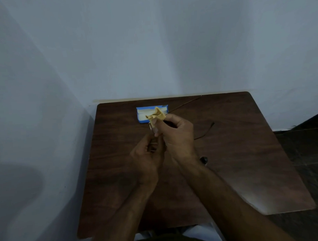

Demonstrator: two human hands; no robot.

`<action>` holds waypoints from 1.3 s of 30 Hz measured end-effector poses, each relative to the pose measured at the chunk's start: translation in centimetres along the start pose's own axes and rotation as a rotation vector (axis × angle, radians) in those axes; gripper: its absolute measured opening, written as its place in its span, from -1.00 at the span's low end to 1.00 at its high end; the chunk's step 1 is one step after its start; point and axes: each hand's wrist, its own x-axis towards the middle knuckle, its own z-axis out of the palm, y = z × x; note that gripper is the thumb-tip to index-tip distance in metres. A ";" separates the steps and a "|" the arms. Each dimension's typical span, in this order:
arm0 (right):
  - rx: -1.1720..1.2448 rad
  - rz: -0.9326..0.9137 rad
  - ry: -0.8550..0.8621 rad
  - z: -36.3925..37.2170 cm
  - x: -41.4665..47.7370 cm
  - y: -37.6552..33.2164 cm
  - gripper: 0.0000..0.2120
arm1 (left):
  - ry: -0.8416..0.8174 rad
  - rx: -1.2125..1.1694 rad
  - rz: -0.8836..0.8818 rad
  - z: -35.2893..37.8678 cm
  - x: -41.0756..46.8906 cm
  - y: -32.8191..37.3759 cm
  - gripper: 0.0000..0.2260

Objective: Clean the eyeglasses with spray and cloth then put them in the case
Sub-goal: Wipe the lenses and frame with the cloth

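My right hand [175,132] pinches a crumpled yellow cloth [157,116] around part of the eyeglasses, and a bit of rim shows just below the cloth. My left hand [148,153] grips the frame from below, its fingers curled. Two thin dark temple arms of the eyeglasses [208,129] stick out to the right above the table. Behind the hands an open blue case [141,114] with a pale lining lies near the table's back edge. A small dark object [203,159], possibly the spray bottle, stands beside my right wrist, partly hidden.
The dark wooden table [246,162] stands against a pale wall at the back and left. A dark floor lies to its right. Light glares off the table's front right corner.
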 end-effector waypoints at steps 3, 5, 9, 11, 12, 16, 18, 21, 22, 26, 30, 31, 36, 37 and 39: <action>0.164 0.034 0.072 -0.6 0.1 -0.6 -0.87 | -0.007 -0.048 -0.017 -0.2 -0.1 0.6 -0.90; 0.228 0.051 0.112 -1.2 0.5 -1.2 -0.83 | 0.015 -0.068 -0.046 0.2 -0.3 0.9 -0.90; 0.372 0.041 0.131 -2.2 1.1 -2.4 -0.96 | 0.143 0.010 0.039 1.0 -0.3 0.6 -0.85; 0.449 0.038 0.146 -2.7 1.3 -3.0 -0.94 | 0.133 0.028 0.060 1.1 -0.5 0.6 -0.84; 0.485 0.045 0.151 -3.0 1.4 -3.3 -0.93 | 0.129 0.033 0.072 1.0 -0.5 0.8 -0.85; 0.568 0.101 0.161 -3.8 1.7 -4.4 -0.89 | 0.114 0.035 0.100 1.0 -0.7 1.1 -0.87; 0.601 0.128 0.173 -4.0 1.9 -4.6 -0.88 | 0.104 0.043 0.107 1.0 -0.7 1.1 -0.89; 0.632 0.150 0.209 -4.6 2.4 -4.8 -0.92 | 0.102 0.034 0.088 0.9 -0.7 1.0 -0.90; 0.633 0.145 0.217 -4.9 2.5 -4.8 -0.92 | 0.107 0.024 0.070 0.9 -0.6 1.0 -0.91; 0.456 0.030 0.224 -5.7 2.5 -4.6 -0.87 | 0.081 -0.053 -0.020 1.0 -0.5 1.1 -0.93; -0.110 -0.262 0.201 -5.7 1.3 -3.5 -0.92 | 0.040 -0.140 -0.094 1.5 -0.3 0.8 -0.91; -0.280 -0.313 0.184 -5.5 0.9 -3.0 -0.94 | 0.030 -0.157 -0.105 1.6 -0.3 0.8 -0.91; -0.939 -0.499 0.070 -4.6 0.4 -1.2 -0.86 | -0.010 -0.153 -0.074 1.7 -0.5 1.0 -0.90; -1.023 -0.485 0.044 -4.5 0.7 -0.9 -0.87 | -0.020 -0.149 -0.061 1.7 -0.6 1.3 -0.89; -1.125 -0.482 0.022 -4.4 1.6 -0.2 -0.84 | -0.046 -0.179 -0.032 1.8 -0.9 1.8 -0.90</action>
